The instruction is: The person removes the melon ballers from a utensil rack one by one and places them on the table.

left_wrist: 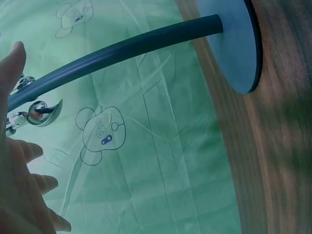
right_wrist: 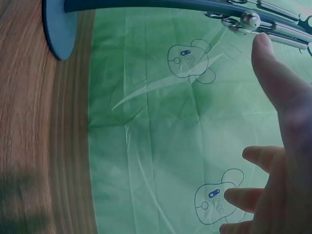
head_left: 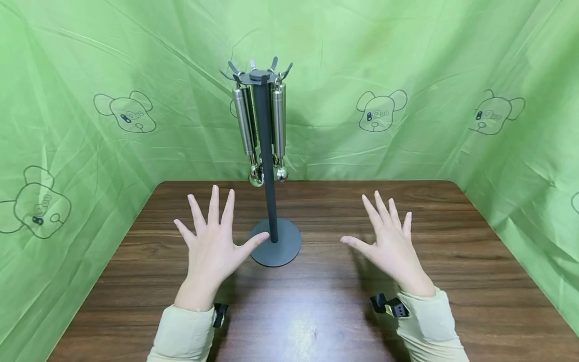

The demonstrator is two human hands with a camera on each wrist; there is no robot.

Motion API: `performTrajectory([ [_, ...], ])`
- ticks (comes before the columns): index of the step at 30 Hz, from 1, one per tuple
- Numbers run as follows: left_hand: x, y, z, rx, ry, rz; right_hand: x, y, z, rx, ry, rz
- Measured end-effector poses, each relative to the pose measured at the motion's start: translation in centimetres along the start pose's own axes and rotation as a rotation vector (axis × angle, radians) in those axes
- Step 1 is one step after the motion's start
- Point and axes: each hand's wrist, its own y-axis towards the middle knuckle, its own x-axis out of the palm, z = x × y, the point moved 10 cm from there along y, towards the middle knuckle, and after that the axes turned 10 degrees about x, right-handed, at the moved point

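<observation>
A dark grey stand [head_left: 267, 166] with a round base [head_left: 287, 246] and a ring of hooks on top rises from the table. Several shiny steel utensils [head_left: 279, 120] hang from it by their handles, rounded ends down; their exact kind is hard to tell. My left hand [head_left: 211, 246] is spread with straight fingers just left of the stand, its thumb overlapping the base in the head view. To the right, apart from the stand, my right hand [head_left: 393, 246] is spread the same way. Both hands hold nothing.
A brown wood-grain table [head_left: 452, 241] lies beneath. Green cloth [head_left: 316, 40] with printed bear heads surrounds it at the back and both sides. Dark straps with small devices [head_left: 391, 305] sit at both wrists, beside pale sleeves [head_left: 429, 317].
</observation>
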Motion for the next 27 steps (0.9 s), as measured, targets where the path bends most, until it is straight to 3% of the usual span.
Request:
performTrajectory([
  [9,-1.5,0.3,-0.1,0.004,-0.103,0.096,0.2,-0.1,-0.6,-0.013,0.191,-0.061],
  [14,-2.7,0.6,0.3,0.039,-0.188,0.182,0.0,-0.3,-0.8,-0.021,0.289,-0.077],
  [19,-4.0,0.9,0.9,0.097,-0.253,0.278,-0.2,-0.4,-0.7,0.028,0.395,-0.11],
  [27,-6.1,1.5,1.7,0.178,-0.337,0.39,-1.1,-0.3,-1.5,-0.015,0.561,-0.028],
])
